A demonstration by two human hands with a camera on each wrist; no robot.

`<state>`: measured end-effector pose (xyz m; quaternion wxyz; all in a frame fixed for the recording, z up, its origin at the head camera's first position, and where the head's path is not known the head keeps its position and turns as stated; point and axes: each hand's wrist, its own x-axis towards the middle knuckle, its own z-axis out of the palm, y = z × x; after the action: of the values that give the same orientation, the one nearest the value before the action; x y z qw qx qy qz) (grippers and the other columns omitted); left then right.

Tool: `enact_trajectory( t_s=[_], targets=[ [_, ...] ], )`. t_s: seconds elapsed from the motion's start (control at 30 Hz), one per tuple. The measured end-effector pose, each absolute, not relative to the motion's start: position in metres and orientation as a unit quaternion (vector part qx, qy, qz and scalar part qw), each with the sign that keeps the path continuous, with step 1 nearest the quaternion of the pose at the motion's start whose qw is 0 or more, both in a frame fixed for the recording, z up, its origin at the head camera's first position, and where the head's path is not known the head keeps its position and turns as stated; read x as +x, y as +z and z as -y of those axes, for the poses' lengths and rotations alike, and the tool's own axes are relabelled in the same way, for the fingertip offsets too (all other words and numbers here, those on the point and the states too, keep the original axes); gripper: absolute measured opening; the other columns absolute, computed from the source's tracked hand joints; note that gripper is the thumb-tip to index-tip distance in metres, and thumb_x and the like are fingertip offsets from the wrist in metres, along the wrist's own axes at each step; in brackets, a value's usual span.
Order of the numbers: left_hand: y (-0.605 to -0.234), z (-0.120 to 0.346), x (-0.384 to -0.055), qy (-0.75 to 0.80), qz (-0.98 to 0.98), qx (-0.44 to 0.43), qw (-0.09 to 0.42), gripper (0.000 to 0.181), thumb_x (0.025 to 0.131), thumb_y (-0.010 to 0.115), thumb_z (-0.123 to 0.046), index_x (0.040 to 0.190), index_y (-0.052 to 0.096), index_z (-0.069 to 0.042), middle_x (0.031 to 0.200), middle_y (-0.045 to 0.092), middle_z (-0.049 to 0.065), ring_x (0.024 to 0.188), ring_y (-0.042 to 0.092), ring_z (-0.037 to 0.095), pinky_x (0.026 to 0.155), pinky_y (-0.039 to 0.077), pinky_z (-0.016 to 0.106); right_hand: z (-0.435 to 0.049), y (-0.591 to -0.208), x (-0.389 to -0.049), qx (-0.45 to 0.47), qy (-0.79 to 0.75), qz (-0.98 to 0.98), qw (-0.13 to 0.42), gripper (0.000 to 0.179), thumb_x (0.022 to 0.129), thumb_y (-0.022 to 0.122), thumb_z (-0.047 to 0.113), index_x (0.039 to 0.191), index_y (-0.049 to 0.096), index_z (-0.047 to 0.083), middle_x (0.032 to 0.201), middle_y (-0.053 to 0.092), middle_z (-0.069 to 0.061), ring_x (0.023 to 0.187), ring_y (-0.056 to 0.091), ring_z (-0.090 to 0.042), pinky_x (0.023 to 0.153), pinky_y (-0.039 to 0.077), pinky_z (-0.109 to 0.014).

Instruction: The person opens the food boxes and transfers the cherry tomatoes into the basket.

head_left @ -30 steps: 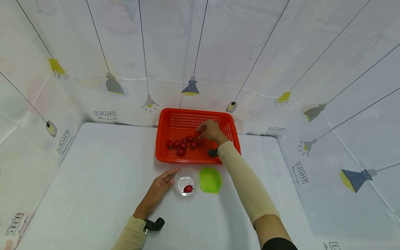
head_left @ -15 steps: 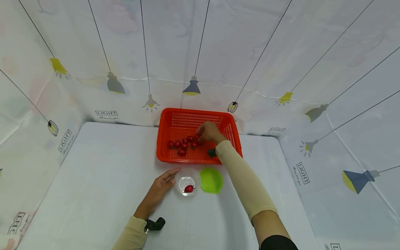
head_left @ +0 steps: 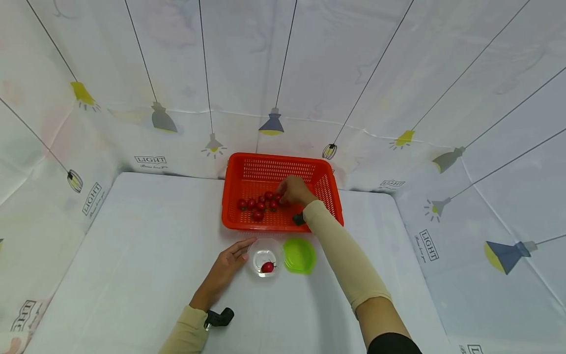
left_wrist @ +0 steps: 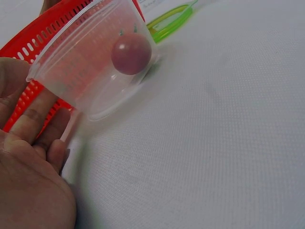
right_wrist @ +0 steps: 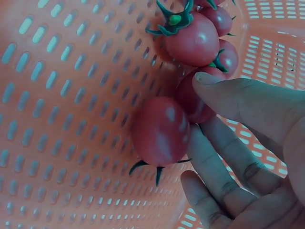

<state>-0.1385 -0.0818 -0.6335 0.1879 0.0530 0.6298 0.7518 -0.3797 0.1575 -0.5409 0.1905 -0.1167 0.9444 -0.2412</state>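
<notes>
In the head view my right hand (head_left: 295,190) reaches into the red basket (head_left: 283,227), among several cherry tomatoes (head_left: 258,215). The right wrist view shows its thumb and fingers pinching a dark red cherry tomato (right_wrist: 190,102); another tomato (right_wrist: 160,131) lies right beside the fingertips. My left hand (head_left: 227,265) rests with fairly straight fingers against the left side of a clear plastic container (head_left: 254,253). One cherry tomato (head_left: 267,267) with a green stem sits in that container. From the left wrist, the fingers (left_wrist: 33,117) lie along the container's outer wall.
A bright green lid (head_left: 299,255) lies just right of the clear container. The basket stands at the back edge of the white table (head_left: 155,255), close to the patterned wall sheet (head_left: 177,64).
My right hand has sunk slightly lower and nearer over the tomatoes in the basket, and its fingers have closed in. My left hand and the container stay in place.
</notes>
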Motion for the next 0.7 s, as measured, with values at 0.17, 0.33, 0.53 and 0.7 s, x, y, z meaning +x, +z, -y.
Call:
enact_trajectory(
  t_s=[0.17, 0.33, 0.53, 0.7],
  targets=[
    [-0.633, 0.081, -0.139, 0.750, -0.631, 0.052, 0.188, 0.043, 0.112, 0.056, -0.021, 0.154, 0.055, -0.028, 0.164, 0.049, -0.010, 0.157, 0.040, 0.017, 0.115, 0.039, 0.011, -0.159, -0.538, -0.378, -0.113, -0.247, -0.944, 0.188, 0.026, 0.089, 0.084, 0.003, 0.114, 0.081, 0.009, 0.121, 0.076, -0.012, 0.113, 0.070, -0.032, 0.097, 0.062, -0.045],
    [-0.633, 0.081, -0.138, 0.747, -0.637, 0.050, 0.187, 0.044, 0.111, 0.057, -0.022, 0.155, 0.054, -0.028, 0.164, 0.049, -0.011, 0.158, 0.039, 0.017, 0.114, 0.038, 0.010, -0.160, -0.527, -0.373, -0.117, -0.243, -0.950, 0.160, 0.025, 0.092, 0.081, 0.006, 0.118, 0.080, 0.005, 0.122, 0.077, -0.013, 0.113, 0.071, -0.032, 0.098, 0.062, -0.045],
    [-0.632, 0.081, -0.138, 0.743, -0.641, 0.048, 0.185, 0.043, 0.111, 0.057, -0.024, 0.154, 0.055, -0.029, 0.162, 0.051, -0.012, 0.157, 0.039, 0.014, 0.114, 0.037, 0.009, -0.156, -0.505, -0.364, -0.109, -0.260, -0.951, 0.129, 0.027, 0.094, 0.082, 0.014, 0.120, 0.080, 0.008, 0.124, 0.078, -0.009, 0.120, 0.069, -0.030, 0.105, 0.058, -0.046],
    [-0.631, 0.080, -0.137, 0.746, -0.639, 0.047, 0.183, 0.042, 0.111, 0.057, -0.023, 0.153, 0.056, -0.030, 0.162, 0.052, -0.012, 0.157, 0.040, 0.014, 0.115, 0.037, 0.009, -0.156, -0.494, -0.350, -0.126, -0.272, -0.948, 0.105, 0.022, 0.094, 0.083, 0.017, 0.116, 0.081, 0.016, 0.123, 0.078, -0.005, 0.119, 0.068, -0.027, 0.105, 0.057, -0.046]
  ],
)
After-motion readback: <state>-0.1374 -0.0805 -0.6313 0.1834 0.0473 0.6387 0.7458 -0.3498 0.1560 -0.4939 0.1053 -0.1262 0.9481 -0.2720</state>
